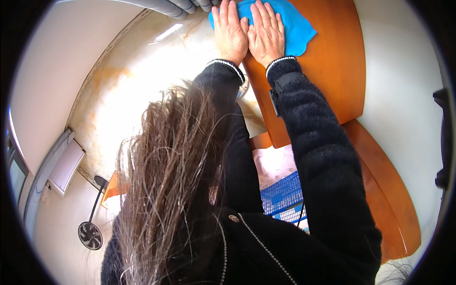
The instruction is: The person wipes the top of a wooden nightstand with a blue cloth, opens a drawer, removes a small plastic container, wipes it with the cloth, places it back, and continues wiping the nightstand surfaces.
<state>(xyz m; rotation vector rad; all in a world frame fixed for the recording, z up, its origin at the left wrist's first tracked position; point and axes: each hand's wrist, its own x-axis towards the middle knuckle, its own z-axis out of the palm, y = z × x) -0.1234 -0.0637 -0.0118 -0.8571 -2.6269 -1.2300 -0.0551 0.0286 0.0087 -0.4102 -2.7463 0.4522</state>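
A bright blue cloth [297, 31] lies spread over the far end of an orange-brown wooden top [327, 61]. My left hand [230, 35] rests flat on the cloth's left part, its fingers stretched out and pointing away from me. Beside it, my right hand [267, 35] also presses flat on the cloth, fingers extended. The thumbs of both hands nearly meet. Black fuzzy sleeves with beaded cuffs cover both forearms, and a dark strap circles the right wrist.
Below the wooden top are a blue plastic basket [282, 192] and a pale pink patterned cloth [275, 164]. A curved wooden piece [387, 199] stands at the right. Grey curtains [173, 7] hang at the far edge. A fan [90, 235] stands at lower left. Long hair covers the middle.
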